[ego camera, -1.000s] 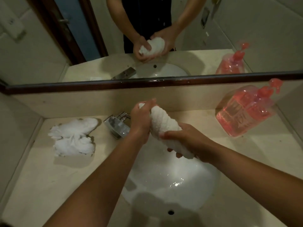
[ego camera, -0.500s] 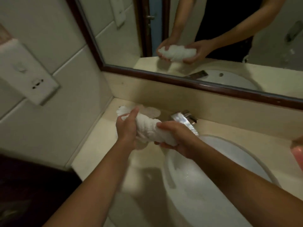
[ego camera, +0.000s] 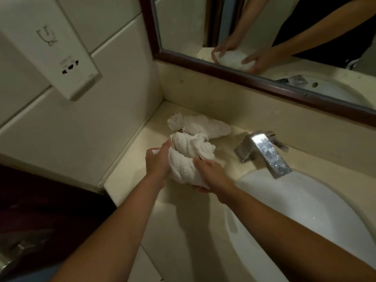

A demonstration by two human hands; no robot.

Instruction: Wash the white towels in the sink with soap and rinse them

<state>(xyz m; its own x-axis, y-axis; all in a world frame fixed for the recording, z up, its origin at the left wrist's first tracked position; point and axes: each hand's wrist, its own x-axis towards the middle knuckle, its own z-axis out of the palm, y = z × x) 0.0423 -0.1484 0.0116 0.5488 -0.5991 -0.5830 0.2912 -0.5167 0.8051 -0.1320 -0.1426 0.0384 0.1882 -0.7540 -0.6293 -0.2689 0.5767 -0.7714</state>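
A wrung, twisted white towel (ego camera: 184, 163) is held over the beige counter (ego camera: 142, 159), left of the white sink (ego camera: 305, 210). My left hand (ego camera: 157, 161) grips its left end and my right hand (ego camera: 211, 174) curls around its lower right end. Right behind it, other crumpled white towels (ego camera: 200, 126) lie on the counter in the back left corner, touching the held towel's far end. The soap is out of view.
A chrome faucet (ego camera: 264, 151) stands behind the sink, no water running. A framed mirror (ego camera: 254, 82) runs along the back wall. A white wall box (ego camera: 53, 49) hangs on the tiled left wall. The counter's front left edge drops to a dark area.
Both hands carried the wrung towel from above the sink leftward to the counter beside the towel pile. The view swung left, so the pink soap bottle left the frame.
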